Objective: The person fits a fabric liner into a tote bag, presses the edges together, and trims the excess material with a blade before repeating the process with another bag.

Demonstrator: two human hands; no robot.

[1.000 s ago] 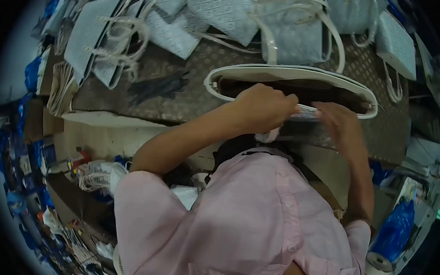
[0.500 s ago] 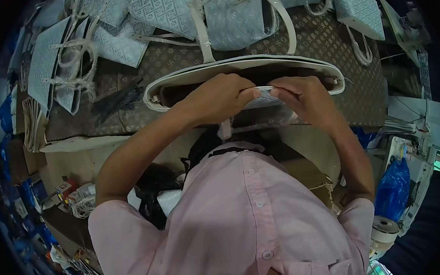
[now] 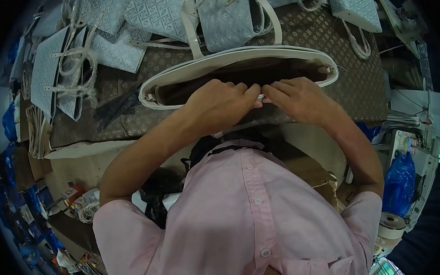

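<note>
A white-rimmed handbag [image 3: 295,53] lies open at the table's near side, its dark brown lining showing inside. One pale handle [image 3: 192,31] arches over the far rim, while the near handle is mostly hidden below my hands. My left hand [image 3: 222,104] is closed on the near rim, fingers over the edge. Close beside it my right hand [image 3: 301,100] pinches the same rim, the fingertips of both hands almost touching. Only a small white bit of edge shows between them.
Several pale blue patterned bags [image 3: 159,15] with plastic-wrapped handles lie at the back of the brown patterned table [image 3: 319,35]. More bags [image 3: 50,72] stand at the left. A blue plastic bag [image 3: 400,187] hangs at the right, above a white roll [image 3: 389,228].
My hands have rolled over the near rim, so the patterned panel between my thumbs is now hidden. The bag's mouth looks wider, and the bag sits slightly further left in view.
</note>
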